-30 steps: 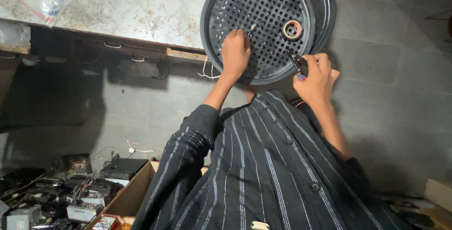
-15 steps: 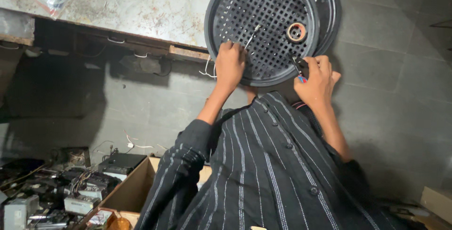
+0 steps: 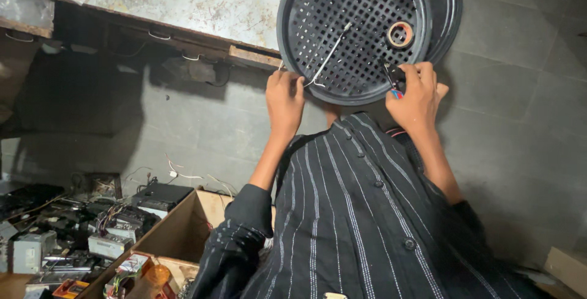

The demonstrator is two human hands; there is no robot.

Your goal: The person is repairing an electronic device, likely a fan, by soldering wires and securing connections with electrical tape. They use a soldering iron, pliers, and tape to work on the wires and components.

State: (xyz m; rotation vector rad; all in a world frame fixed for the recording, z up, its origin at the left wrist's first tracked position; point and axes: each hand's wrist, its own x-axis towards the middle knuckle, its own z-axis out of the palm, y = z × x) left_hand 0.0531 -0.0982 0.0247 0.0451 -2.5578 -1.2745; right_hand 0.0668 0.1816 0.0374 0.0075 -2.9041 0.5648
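Tape roll (image 3: 400, 34) & wire (image 3: 327, 57) in round grille (image 3: 342, 5); box (image 3: 177, 232) lower left.

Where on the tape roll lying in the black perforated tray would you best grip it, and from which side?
Pinch the tape roll across its ring from above, one finger in the centre hole. It seems to lie flat on the tray, so its wall faces up.

1. The left hand (image 3: 285, 98) reached up toward twelve o'clock, back of the hand to the camera, fingers curled over and gripping at the top.
2. Its forearm was bare, running down toward seven o'clock into a dark striped sleeve bent at the elbow.
3. The right hand (image 3: 417, 94) sat at about one o'clock, fingers closed in a loose fist, knuckles upward.
4. The right forearm, also bare, slanted down toward five o'clock.
5. Both hands were level and well apart.
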